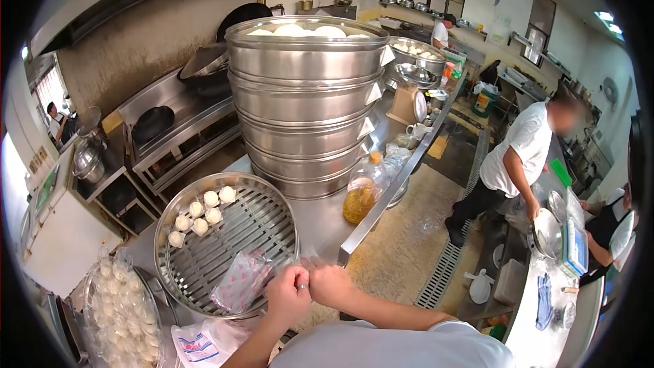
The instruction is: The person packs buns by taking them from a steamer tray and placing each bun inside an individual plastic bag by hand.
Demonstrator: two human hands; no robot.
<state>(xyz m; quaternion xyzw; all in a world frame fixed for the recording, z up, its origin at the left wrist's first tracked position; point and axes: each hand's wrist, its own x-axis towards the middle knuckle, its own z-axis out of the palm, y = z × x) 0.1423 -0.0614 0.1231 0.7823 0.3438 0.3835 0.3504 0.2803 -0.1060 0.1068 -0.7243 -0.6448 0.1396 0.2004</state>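
Note:
My left hand [289, 293] and my right hand [332, 284] are closed and meet knuckle to knuckle at the front edge of a round slatted steamer tray [266, 232]. Between them shows a thin, pale, blurred scrap that I cannot make out. A clear plastic bag with pink print [240, 285] lies on the slats beside my left hand. Several small white dumplings [197, 209] sit on little papers at the tray's far left. A ring is on a finger of my left hand.
Stacked steel steamers [306, 95] with white buns on top stand ahead. An oil jug [361, 194] stands right of them. Bagged dumplings [122, 313] and a white plastic bag [204, 342] are at lower left. A co-worker [514, 153] bends over the right counter.

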